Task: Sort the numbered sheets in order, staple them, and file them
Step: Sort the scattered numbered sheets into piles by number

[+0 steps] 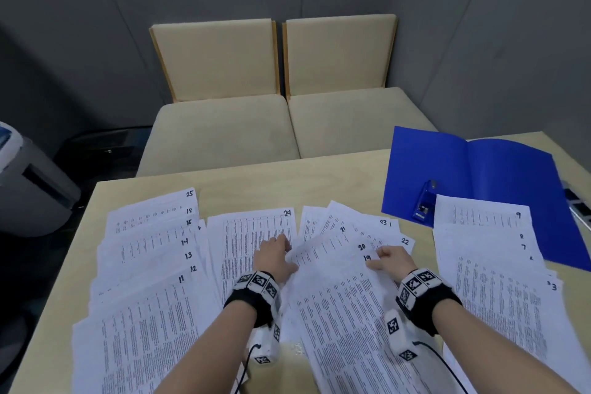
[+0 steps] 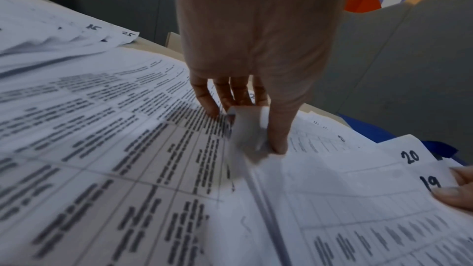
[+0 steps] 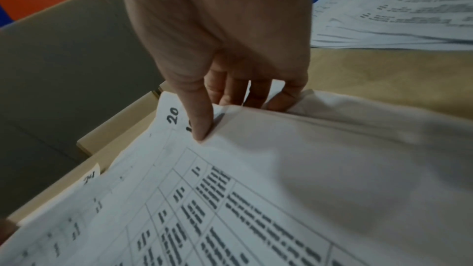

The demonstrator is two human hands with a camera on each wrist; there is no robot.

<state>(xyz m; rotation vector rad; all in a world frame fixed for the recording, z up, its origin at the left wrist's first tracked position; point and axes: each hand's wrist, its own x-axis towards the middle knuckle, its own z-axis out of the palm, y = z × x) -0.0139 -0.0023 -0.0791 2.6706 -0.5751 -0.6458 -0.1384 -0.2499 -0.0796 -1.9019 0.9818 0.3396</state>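
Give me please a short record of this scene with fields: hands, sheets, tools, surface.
left hand: pinches left edge of white printed sheet numbered 19
right hand: pinches the same sheet at its numbered corner
sheets: three fanned groups of numbered white sheets; sheet numbered 24 lies single, beside the left hand
tools: small blue stapler on open blue folder
surface: light wooden table

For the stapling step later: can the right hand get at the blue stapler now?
Probably not yet: the right hand grips sheet 19. The stapler lies uncovered on the blue folder.
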